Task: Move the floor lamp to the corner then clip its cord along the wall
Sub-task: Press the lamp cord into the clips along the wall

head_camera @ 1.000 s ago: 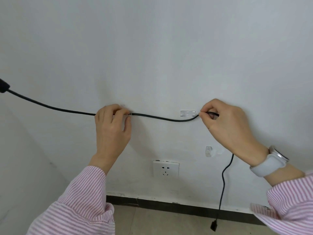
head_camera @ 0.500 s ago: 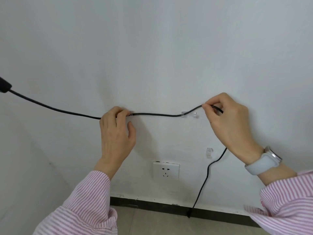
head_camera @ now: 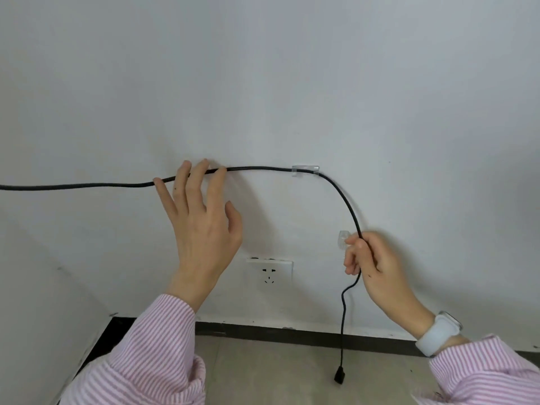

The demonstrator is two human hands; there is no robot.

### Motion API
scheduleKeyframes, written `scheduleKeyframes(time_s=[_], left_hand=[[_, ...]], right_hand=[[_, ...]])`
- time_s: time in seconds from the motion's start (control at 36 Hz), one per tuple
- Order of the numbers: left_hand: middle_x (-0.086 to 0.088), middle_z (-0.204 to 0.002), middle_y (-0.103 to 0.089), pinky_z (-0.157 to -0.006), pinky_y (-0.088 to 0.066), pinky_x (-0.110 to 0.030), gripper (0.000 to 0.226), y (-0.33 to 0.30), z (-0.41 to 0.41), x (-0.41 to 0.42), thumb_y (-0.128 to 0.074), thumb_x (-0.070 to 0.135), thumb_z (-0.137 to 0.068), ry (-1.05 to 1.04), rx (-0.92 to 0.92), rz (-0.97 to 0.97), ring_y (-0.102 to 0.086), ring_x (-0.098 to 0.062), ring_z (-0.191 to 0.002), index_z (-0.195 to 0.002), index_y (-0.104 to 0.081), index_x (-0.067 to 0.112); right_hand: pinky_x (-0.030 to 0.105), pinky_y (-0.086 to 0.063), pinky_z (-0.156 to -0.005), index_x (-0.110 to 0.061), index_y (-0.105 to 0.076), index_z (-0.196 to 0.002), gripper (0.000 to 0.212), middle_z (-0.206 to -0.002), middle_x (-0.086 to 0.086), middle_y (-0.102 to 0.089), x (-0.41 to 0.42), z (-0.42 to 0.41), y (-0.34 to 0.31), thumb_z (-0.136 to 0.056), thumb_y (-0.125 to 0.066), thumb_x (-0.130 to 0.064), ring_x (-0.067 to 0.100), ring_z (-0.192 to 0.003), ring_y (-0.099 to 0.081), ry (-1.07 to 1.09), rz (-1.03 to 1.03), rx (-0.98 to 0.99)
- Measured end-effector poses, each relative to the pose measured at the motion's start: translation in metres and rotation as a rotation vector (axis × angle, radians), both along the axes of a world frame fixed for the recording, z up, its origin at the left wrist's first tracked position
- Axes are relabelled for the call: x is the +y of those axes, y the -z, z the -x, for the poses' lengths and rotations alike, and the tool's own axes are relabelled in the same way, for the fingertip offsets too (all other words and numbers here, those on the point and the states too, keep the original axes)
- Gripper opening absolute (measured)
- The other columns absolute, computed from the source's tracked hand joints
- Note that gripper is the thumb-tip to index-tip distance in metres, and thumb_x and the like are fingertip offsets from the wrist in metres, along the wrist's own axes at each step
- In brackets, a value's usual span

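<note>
A thin black cord (head_camera: 260,169) runs across the white wall from the left edge and passes through a clear clip (head_camera: 305,169). From there it curves down to a second clear clip (head_camera: 342,238) and hangs to a small black plug (head_camera: 339,377) near the floor. My left hand (head_camera: 201,226) has its fingers spread, with the fingertips pressing the cord against the wall left of the upper clip. My right hand (head_camera: 371,267) pinches the cord right beside the lower clip. The lamp is out of view.
A white wall socket (head_camera: 268,274) sits below the cord, between my hands. A dark baseboard (head_camera: 292,336) runs along the foot of the wall above a beige floor (head_camera: 263,375). A room corner lies at the lower left (head_camera: 111,315).
The cord has gone into the upper clip. My right hand slid down the cord from that clip to the lower one. My left hand's fingers opened and now press the cord.
</note>
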State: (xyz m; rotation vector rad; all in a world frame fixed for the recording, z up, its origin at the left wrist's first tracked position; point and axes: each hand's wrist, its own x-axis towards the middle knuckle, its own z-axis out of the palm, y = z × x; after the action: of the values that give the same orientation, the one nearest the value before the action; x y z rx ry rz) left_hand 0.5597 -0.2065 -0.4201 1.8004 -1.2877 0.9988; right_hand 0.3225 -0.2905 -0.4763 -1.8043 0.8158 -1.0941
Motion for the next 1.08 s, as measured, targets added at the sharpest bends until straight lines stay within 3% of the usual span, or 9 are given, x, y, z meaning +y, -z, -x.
scheduleKeyframes(time_s=[0.11,0.19,0.25,0.36,0.53,0.72,0.81,0.92,1.08], left_hand=[[-0.020,-0.122,-0.055,-0.112,-0.019,-0.055,0.038,0.017,0.011,0.003,-0.050,0.004,-0.081,0.108,-0.032,0.044,-0.038,-0.031,-0.125,-0.118,-0.049,0.009],[-0.016,-0.113,-0.057,-0.099,-0.034,-0.038,0.032,0.036,0.030,0.004,-0.052,0.006,-0.081,0.276,0.074,-0.051,-0.047,-0.027,-0.109,-0.113,-0.051,0.010],[-0.012,-0.109,-0.059,-0.090,-0.035,-0.031,0.028,0.048,0.046,0.002,-0.053,0.010,-0.081,0.339,0.178,-0.167,-0.051,-0.023,-0.103,-0.109,-0.054,0.011],[-0.002,-0.090,-0.067,-0.078,-0.040,-0.029,0.013,0.059,0.074,-0.011,-0.056,0.020,-0.086,0.383,0.326,-0.285,-0.060,-0.018,-0.082,-0.095,-0.063,0.014],[0.006,-0.056,-0.064,-0.059,-0.047,-0.029,0.032,0.041,0.103,-0.038,-0.059,0.048,-0.082,0.358,0.496,-0.225,-0.058,-0.013,-0.054,-0.065,-0.067,0.022],[0.004,-0.051,-0.063,-0.049,-0.039,-0.024,0.043,0.035,0.110,-0.053,-0.059,0.063,-0.074,0.206,0.543,-0.184,-0.057,-0.015,-0.050,-0.063,-0.066,0.022],[0.004,-0.053,-0.064,-0.051,-0.039,-0.025,0.042,0.034,0.113,-0.053,-0.059,0.062,-0.075,0.177,0.546,-0.189,-0.057,-0.016,-0.051,-0.064,-0.066,0.022],[0.004,-0.057,-0.066,-0.054,-0.044,-0.028,0.039,0.033,0.113,-0.053,-0.061,0.060,-0.075,0.181,0.574,-0.197,-0.060,-0.018,-0.056,-0.066,-0.067,0.022],[0.010,-0.063,-0.065,-0.053,-0.047,-0.024,0.021,0.053,0.095,-0.034,-0.061,0.043,-0.083,0.370,0.531,-0.183,-0.057,-0.007,-0.057,-0.073,-0.065,0.024]], right_hand=[[0.017,-0.048,-0.066,-0.020,-0.060,-0.081,0.033,-0.064,0.001,-0.059,0.000,0.009,0.017,-0.098,-0.033,-0.010,0.007,-0.062,-0.057,-0.041,-0.158,0.008],[0.028,-0.052,-0.072,-0.013,-0.066,-0.077,0.030,-0.059,-0.001,-0.064,-0.004,0.010,0.019,-0.096,-0.042,-0.019,0.011,-0.062,-0.061,-0.063,-0.311,0.016],[0.031,-0.052,-0.067,-0.011,-0.067,-0.073,0.031,-0.053,-0.002,-0.064,-0.006,0.009,0.019,-0.093,-0.049,-0.025,0.013,-0.056,-0.060,-0.054,-0.384,0.013],[0.016,-0.046,-0.046,-0.011,-0.066,-0.062,0.034,-0.042,-0.003,-0.058,-0.007,-0.002,0.020,-0.088,-0.057,-0.031,0.011,-0.040,-0.051,0.011,-0.427,-0.010],[0.014,-0.039,-0.040,-0.014,-0.064,-0.059,0.035,-0.037,-0.007,-0.050,-0.014,-0.001,0.025,-0.084,-0.060,-0.038,0.008,-0.036,-0.042,0.159,-0.380,-0.036],[0.021,-0.049,-0.061,-0.017,-0.064,-0.071,0.024,-0.051,-0.005,-0.058,-0.020,0.005,0.040,-0.091,-0.053,-0.023,0.006,-0.047,-0.054,0.097,-0.340,-0.006],[0.012,-0.047,-0.067,-0.017,-0.065,-0.081,0.022,-0.066,-0.001,-0.061,-0.011,0.008,0.060,-0.094,-0.047,-0.016,0.006,-0.064,-0.058,0.088,-0.323,0.039],[0.026,-0.046,-0.078,-0.012,-0.065,-0.093,0.023,-0.080,0.004,-0.064,-0.005,0.001,0.074,-0.096,-0.043,-0.020,0.018,-0.080,-0.059,0.039,-0.559,0.066],[0.033,-0.054,-0.073,-0.013,-0.066,-0.087,0.030,-0.077,0.006,-0.068,0.000,-0.023,0.064,-0.093,-0.048,-0.036,0.019,-0.070,-0.065,-0.078,-0.866,0.011]])
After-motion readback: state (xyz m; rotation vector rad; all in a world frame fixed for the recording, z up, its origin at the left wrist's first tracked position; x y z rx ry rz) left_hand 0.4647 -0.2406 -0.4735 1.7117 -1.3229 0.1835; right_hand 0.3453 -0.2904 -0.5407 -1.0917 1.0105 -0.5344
